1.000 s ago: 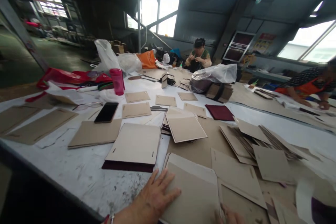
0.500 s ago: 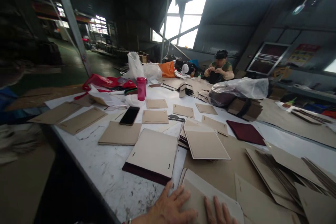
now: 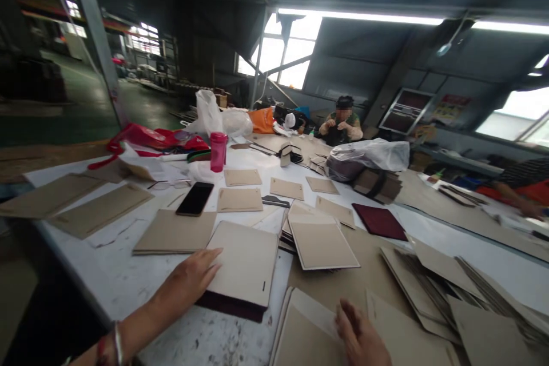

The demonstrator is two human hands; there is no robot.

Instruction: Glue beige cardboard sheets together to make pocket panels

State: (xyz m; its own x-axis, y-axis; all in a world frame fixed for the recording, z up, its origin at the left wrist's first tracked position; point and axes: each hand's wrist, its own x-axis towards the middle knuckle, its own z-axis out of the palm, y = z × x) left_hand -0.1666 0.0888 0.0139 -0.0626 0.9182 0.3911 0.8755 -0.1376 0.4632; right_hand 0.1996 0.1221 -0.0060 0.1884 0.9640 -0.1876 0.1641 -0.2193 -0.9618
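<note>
My left hand (image 3: 195, 274) reaches over the left edge of a stack of pale cream panels (image 3: 244, 260) with dark maroon sides. Its fingers lie on the top panel, which has a short dark slot near its right corner. My right hand (image 3: 360, 331) is loosely curled, apparently holding nothing, at the right side of a beige board with a pale border (image 3: 306, 331). Whether its fingertips touch that board I cannot tell. Just beyond is another pile, topped by a beige panel with a white edge (image 3: 325, 243).
Beige boards (image 3: 171, 231) lie left, beneath a black phone (image 3: 195, 199). A pink bottle (image 3: 218, 151), maroon panel (image 3: 380, 221) and plastic-covered bundle (image 3: 369, 157) stand farther back. Loose boards (image 3: 484, 309) pile at right. A co-worker (image 3: 342, 123) sits across the table; another person's arm (image 3: 517, 197) shows far right.
My left hand has left the bordered board and moved left onto the cream stack. My right hand has lifted and curled from lying flat on that board. The view has turned right.
</note>
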